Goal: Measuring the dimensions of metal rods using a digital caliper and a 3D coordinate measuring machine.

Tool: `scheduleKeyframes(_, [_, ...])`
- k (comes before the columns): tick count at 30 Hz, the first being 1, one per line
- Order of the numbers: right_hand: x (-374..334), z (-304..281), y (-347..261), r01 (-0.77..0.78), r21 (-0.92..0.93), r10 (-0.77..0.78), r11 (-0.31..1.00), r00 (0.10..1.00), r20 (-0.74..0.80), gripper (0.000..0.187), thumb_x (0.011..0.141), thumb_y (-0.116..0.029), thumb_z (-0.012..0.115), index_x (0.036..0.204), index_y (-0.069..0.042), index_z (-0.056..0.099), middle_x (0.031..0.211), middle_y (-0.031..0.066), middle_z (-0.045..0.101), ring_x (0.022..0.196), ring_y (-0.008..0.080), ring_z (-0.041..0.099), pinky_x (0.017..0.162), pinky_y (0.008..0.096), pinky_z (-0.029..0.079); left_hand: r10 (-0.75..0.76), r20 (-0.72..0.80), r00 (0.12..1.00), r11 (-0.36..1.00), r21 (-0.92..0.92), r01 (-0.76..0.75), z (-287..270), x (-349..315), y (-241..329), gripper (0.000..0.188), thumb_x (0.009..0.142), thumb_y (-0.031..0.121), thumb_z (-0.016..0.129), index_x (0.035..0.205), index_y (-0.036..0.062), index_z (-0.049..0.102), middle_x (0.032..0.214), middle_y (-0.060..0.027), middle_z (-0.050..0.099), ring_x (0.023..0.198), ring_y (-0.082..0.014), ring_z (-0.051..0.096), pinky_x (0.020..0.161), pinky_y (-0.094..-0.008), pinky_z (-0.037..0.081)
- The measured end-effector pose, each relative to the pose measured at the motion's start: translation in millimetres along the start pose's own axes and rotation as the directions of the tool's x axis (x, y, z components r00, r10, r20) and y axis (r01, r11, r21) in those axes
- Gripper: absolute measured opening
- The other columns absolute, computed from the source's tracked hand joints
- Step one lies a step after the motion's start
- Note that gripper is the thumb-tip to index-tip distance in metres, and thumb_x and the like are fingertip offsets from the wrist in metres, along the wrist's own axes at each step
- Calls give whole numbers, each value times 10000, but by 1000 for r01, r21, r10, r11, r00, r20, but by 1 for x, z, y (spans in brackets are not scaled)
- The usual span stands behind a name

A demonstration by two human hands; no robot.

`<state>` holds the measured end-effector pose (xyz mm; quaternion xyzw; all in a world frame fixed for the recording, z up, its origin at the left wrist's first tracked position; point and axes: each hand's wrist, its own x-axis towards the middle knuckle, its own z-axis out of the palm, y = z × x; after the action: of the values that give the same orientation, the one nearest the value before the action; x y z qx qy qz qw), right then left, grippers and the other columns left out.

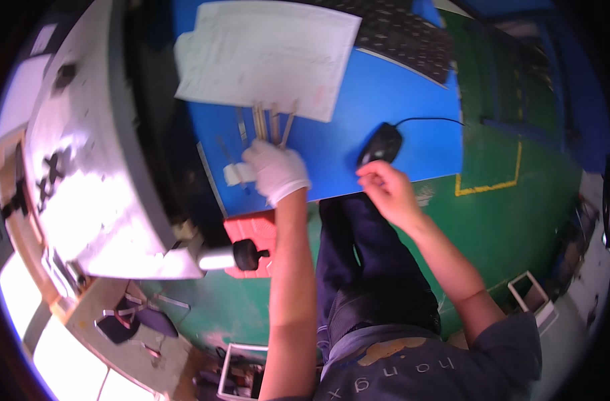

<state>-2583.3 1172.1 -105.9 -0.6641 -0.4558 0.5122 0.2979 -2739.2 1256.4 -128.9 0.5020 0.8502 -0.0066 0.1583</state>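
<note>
My left hand (pixel 276 170), in a white glove, reaches over the lower left of the blue tabletop (pixel 412 127). Several thin metal rods or tools (pixel 259 123) lie side by side just beyond its fingers. Blur and the glove hide whether the fingers grip any of them. A small white piece (pixel 238 174) lies against the left of the glove. My right hand (pixel 388 190) is bare and hovers at the near table edge, fingers loosely bent and nothing visible in them. Just beyond it sits a black computer mouse (pixel 381 145).
White paper sheets (pixel 271 57) lie across the far part of the table, beside a black keyboard (pixel 398 33). On the left stands a large pale machine housing (pixel 91 154) with a black knob (pixel 247 255) jutting out. A red mat or tray (pixel 255 229) lies below the table edge.
</note>
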Motion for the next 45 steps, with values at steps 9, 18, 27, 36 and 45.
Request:
scheduleKeyframes(9, [51, -69, 4, -25, -419, -178, 908, 881, -438, 155, 730, -136, 528, 868, -77, 566, 731, 73, 582, 634, 230, 569, 565, 323, 451, -83, 176, 981, 961, 276, 32, -11, 22, 9, 417, 725, 263, 543, 989, -30, 407, 998, -198, 482, 837, -347, 570, 702, -412, 466])
scheduleKeyframes(18, [108, -140, 55, -235, -564, -234, 792, 737, -635, 186, 726, -181, 582, 894, -102, 592, 779, 56, 560, 664, 225, 562, 587, 330, 448, -4, 179, 984, 957, 288, -48, -2, 29, 1, 321, 718, 221, 508, 914, -31, 481, 909, -213, 562, 820, -348, 577, 716, -394, 464])
scheduleKeyframes(27, [73, -143, 31, 58, -782, -295, 620, 941, -163, 109, 703, -140, 569, 737, -48, 520, 711, 73, 555, 606, 230, 564, 541, 335, 458, 43, 147, 988, 940, 330, -90, -7, 26, -2, 301, 728, 246, 512, 863, -21, 482, 830, -192, 590, 765, -332, 592, 686, -386, 471])
scheduleKeyframes(36, [24, -116, 7, -369, 389, 332, 844, 929, 161, 202, 729, -78, 598, 908, 15, 585, 722, 62, 589, 599, 88, 541, 524, 199, 443, 36, 244, 969, 809, -576, 115, 0, -10, -16, 156, 794, 138, 443, 874, 9, 408, 596, -76, 498, 423, -192, 475, 398, -322, 391])
scheduleKeyframes(45, [-84, -44, -36, -298, 544, 183, 784, 949, 256, 173, 746, 11, 575, 914, 48, 553, 776, 92, 582, 680, 120, 568, 633, 229, 479, 470, 587, 660, -241, -634, 735, -63, -84, -7, 252, 878, 306, 407, 892, 70, 495, 486, 59, 258, 347, -31, 210, 310, -191, 159])
